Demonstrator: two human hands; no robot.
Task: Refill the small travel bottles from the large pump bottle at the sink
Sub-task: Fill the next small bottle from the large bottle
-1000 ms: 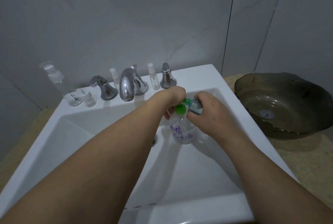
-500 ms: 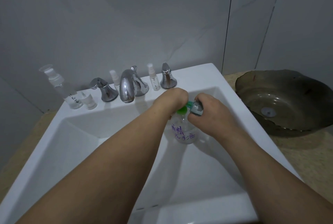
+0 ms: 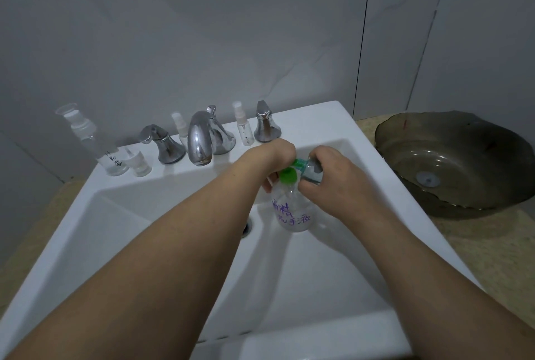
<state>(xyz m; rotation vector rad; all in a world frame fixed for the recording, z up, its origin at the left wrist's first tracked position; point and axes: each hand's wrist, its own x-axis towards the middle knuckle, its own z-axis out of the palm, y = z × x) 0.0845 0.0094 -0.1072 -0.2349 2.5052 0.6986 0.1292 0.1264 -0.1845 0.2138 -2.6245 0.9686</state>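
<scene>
The large pump bottle [image 3: 292,212], clear with purple writing and a green pump head [image 3: 288,175], stands in the white sink basin [image 3: 144,244]. My left hand [image 3: 279,155] bends down over its top, fingers curled round the neck behind the pump head. My right hand [image 3: 330,183] grips a small clear travel bottle [image 3: 312,171], tilted with its mouth against the pump's nozzle. Other small spray bottles [image 3: 241,125] [image 3: 179,128] stand on the back ledge.
A chrome faucet [image 3: 199,139] with two handles [image 3: 160,144] [image 3: 265,125] lines the ledge. A tall clear bottle [image 3: 86,139] and a short clear container [image 3: 139,162] stand at the left. The drain [image 3: 247,228] sits beside the pump bottle. A dark glass bowl [image 3: 451,160] lies on the counter to the right.
Both hands stay at the pump head with the small bottle held at the nozzle. Only the view has shifted slightly.
</scene>
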